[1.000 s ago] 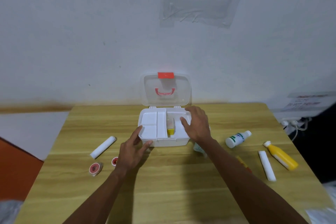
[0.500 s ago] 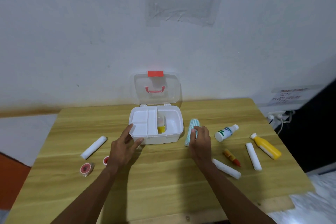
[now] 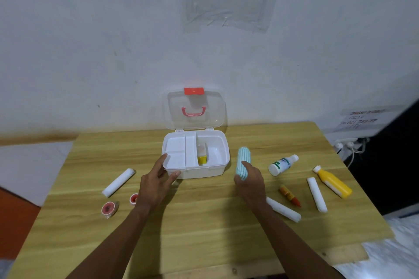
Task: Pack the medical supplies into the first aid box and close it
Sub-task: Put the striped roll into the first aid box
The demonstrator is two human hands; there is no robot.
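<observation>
The white first aid box (image 3: 217, 171) stands open mid-table, its clear lid (image 3: 195, 108) upright against the wall. A small yellow-based bottle (image 3: 202, 154) stands inside beside the white divider tray. My left hand (image 3: 156, 184) rests with fingers spread against the box's front left corner. My right hand (image 3: 250, 184) is closed on the near end of a blue striped bandage roll (image 3: 243, 159) lying right of the box. Loose on the table are white rolls (image 3: 118, 182) (image 3: 283, 209) (image 3: 317, 194), tape rolls (image 3: 109, 209) (image 3: 133, 198), a white bottle (image 3: 282, 164), a yellow bottle (image 3: 332, 182) and an orange tube (image 3: 290, 195).
The wooden table (image 3: 204, 233) stands against a white wall. A power strip with cables (image 3: 349, 144) hangs off the right side. An orange surface (image 3: 13, 215) lies lower left, beyond the table's left edge.
My right hand left the inside of the box and came down on the blue striped roll beside it. My left hand stayed at the box's front left corner.
</observation>
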